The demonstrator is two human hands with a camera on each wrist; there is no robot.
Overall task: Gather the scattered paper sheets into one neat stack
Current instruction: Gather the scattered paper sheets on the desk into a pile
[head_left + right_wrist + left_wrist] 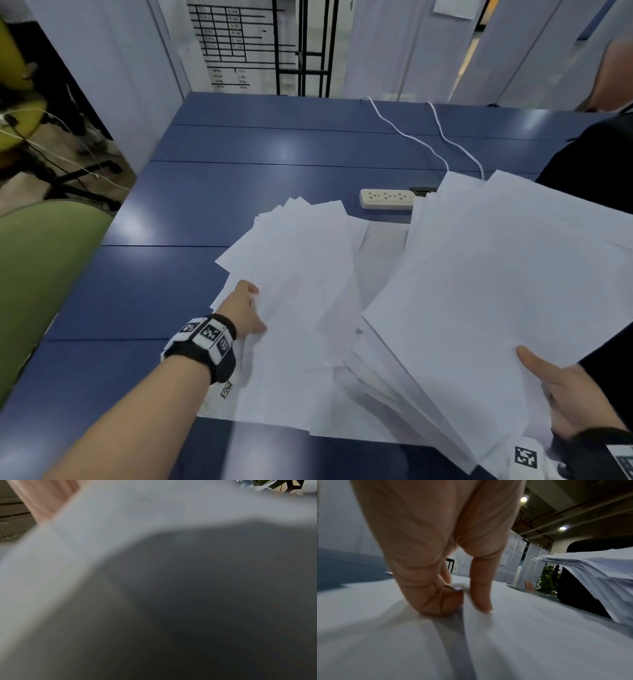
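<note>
Loose white paper sheets [301, 274] lie fanned out and overlapping on the blue table [154, 291]. My left hand [245, 308] is at their left edge. In the left wrist view its thumb and a finger [481, 588] come down on the loose sheets [539, 635] and pinch a raised sheet edge. My right hand [561, 394] grips a thick, uneven bundle of sheets [496, 274] at its near corner, thumb on top, tilted up above the table. The bundle [599, 572] shows at the right of the left wrist view. The right wrist view is blurred paper [102, 520].
A beige power strip [387, 198] with white cables [404, 133] lies behind the sheets. A person in dark clothing [589, 161] is at the table's far right. A green chair [44, 274] stands off the left edge. Pale partition panels [394, 51] close the back.
</note>
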